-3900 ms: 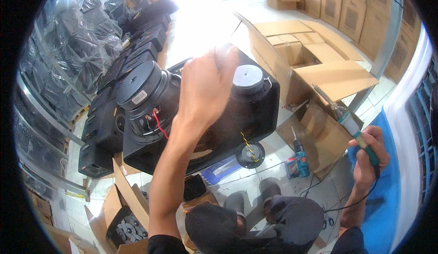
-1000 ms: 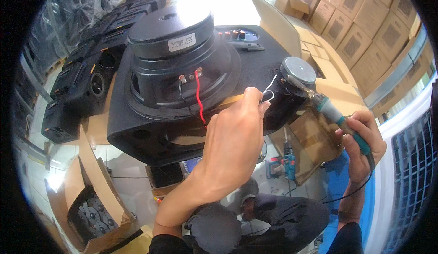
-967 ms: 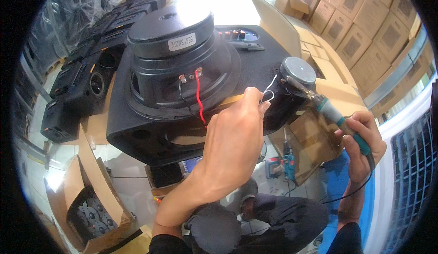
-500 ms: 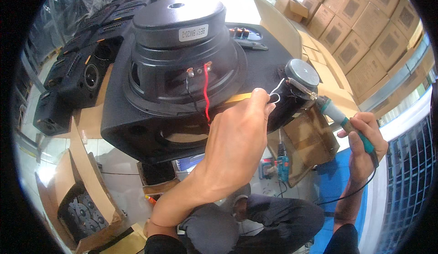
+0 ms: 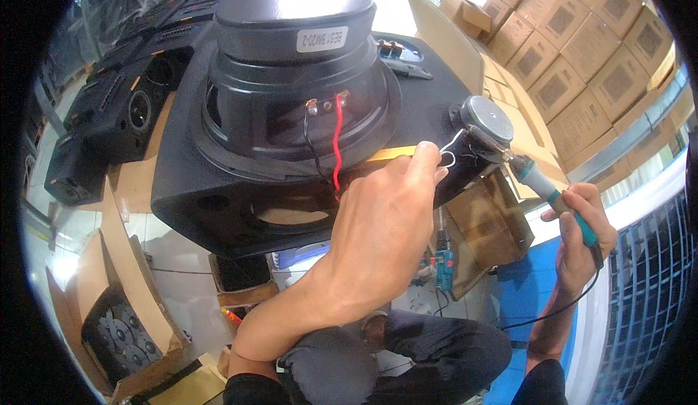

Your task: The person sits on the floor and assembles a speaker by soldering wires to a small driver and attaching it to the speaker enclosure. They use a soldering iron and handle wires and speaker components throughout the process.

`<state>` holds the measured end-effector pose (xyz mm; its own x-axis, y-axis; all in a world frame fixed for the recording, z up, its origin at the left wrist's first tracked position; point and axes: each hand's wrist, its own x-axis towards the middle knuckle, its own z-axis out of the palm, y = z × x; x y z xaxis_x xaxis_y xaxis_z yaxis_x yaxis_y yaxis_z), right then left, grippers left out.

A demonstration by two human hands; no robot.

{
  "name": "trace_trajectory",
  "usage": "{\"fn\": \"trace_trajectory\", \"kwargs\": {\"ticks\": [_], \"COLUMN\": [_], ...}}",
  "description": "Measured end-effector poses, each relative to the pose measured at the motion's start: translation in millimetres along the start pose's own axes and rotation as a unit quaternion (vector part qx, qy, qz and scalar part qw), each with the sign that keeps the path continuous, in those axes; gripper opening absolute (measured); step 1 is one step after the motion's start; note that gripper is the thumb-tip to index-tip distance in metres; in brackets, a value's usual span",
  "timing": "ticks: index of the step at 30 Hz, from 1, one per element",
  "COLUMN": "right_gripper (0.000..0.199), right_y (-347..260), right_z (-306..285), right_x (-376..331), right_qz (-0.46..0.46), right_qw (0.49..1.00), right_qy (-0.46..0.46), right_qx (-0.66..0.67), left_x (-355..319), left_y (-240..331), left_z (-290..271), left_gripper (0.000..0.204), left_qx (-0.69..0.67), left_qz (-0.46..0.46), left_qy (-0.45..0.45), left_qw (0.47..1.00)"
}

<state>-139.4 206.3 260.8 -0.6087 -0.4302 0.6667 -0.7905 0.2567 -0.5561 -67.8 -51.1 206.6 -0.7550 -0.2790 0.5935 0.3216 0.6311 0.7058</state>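
A large black woofer [image 5: 280, 78] rests magnet-up on a black speaker cabinet [image 5: 451, 89], with a red wire [image 5: 337, 143] and a black wire [image 5: 308, 139] at its terminals. To its right sits a small tweeter [image 5: 486, 118] with a silver-grey back. My left hand [image 5: 389, 223] is closed in a pinch on a white wire [image 5: 449, 156] that loops up to the tweeter. A flat yellow strip [image 5: 396, 155] runs under the same fingers; its kind is unclear. My right hand [image 5: 585, 234] grips a teal-and-grey soldering iron [image 5: 542, 185], its tip against the tweeter's edge by the terminal.
Several black speaker cabinets [image 5: 134, 110] stand at the left. Stacked cartons [image 5: 574, 49] fill the far right. Below are a teal power drill [image 5: 443, 259] and an open carton of round dark parts [image 5: 123, 339]. The iron's black cord [image 5: 552, 316] hangs beside a blue grid panel [image 5: 643, 296].
The view has shifted a little. The iron's tip has moved lower along the tweeter's edge. Both hands keep their grips, on the white wire and on the soldering iron.
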Motion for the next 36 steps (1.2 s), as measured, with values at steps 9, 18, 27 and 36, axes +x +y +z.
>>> {"fn": "trace_trajectory", "kwargs": {"ticks": [9, 18, 27, 36], "right_gripper": [0.024, 0.025, 0.023, 0.024], "right_y": [0.6, -0.5, -0.1, -0.4], "right_z": [-1.6, -2.3, -2.0, -2.5], "right_x": [-0.3, 2.1, 4.5, 5.6], "right_qz": [0.001, 0.006, 0.004, 0.006], "right_qw": [1.0, 1.0, 1.0, 1.0], "right_qy": [-0.012, -0.011, -0.017, -0.019], "right_qx": [0.01, -0.005, -0.014, -0.019], "left_x": [-0.1, 1.1, 1.9, 1.0], "left_y": [-1.1, -0.1, -3.2, -1.1], "left_z": [-0.3, 1.1, 3.4, 2.4], "left_gripper": [0.012, 0.01, 0.01, 0.01], "left_qx": [-0.009, -0.009, -0.009, 0.007], "left_qz": [0.005, -0.001, 0.006, 0.009], "left_qy": [0.006, 0.007, 0.011, 0.009], "left_qw": [1.0, 1.0, 1.0, 1.0]}}
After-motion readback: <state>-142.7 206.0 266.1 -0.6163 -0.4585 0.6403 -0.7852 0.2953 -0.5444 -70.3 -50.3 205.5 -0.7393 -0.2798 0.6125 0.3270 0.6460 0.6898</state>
